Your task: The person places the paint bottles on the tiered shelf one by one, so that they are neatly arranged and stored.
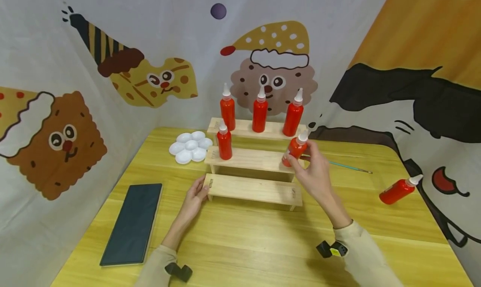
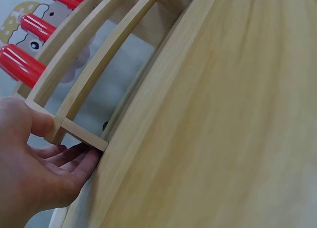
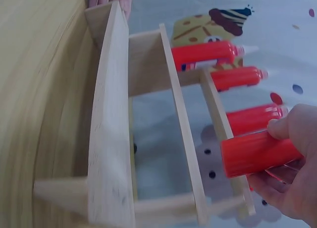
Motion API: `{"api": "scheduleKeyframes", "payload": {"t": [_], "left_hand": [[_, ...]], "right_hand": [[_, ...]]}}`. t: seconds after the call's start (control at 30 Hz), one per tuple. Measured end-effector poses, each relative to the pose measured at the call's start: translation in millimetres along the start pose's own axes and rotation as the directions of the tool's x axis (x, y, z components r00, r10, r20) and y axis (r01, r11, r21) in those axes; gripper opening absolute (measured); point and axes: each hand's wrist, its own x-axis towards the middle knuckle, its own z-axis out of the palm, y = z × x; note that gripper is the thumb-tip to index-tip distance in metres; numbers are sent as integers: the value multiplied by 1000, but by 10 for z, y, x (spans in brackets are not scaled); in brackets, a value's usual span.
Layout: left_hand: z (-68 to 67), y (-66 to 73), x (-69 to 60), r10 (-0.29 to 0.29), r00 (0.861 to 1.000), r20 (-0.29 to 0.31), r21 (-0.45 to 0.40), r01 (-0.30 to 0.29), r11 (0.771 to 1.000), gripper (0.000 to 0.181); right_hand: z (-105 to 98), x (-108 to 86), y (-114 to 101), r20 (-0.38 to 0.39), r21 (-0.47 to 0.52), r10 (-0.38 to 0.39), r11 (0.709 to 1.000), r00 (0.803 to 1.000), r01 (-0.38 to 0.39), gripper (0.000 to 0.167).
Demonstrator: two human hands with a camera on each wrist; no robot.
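A stepped wooden rack (image 1: pixel 253 189) with three tiers stands on the table. My left hand (image 1: pixel 193 200) holds the left end of its lowest tier, thumb at the top edge and fingers by the leg (image 2: pixel 84 135). In my right hand (image 1: pixel 316 176) is a red paint bottle (image 1: pixel 294 150) with a white nozzle, gripped between thumb and fingers. The right wrist view shows this bottle's base (image 3: pixel 235 156) a little above the middle tier (image 3: pixel 181 124), near its right end. Another red bottle (image 1: pixel 225 144) stands at that tier's left end. Three more red bottles (image 1: pixel 259 116) stand on the top tier.
A white flower-shaped palette (image 1: pixel 191 145) lies left of the rack. A dark flat rectangular object (image 1: pixel 132 224) lies at the table's left. To the right are a teal paintbrush (image 1: pixel 349 167) and another red bottle (image 1: pixel 398 191), which leans. A printed cloth (image 1: pixel 158 11) hangs behind.
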Motion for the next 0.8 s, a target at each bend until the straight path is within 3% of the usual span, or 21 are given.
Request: {"api": "scheduleKeyframes", "payload": {"t": [0.4,0.8], "left_hand": [[4,13,-8,10,1000,-3,7,-10,1000,53],[2,36,-29,-1,1000,4,-6,1,1000,52]], "right_hand": [[456,217,-180,158,97,-20,995,987,5,53],[787,315,-252,208,113,-3,993,978,-21,49]]}}
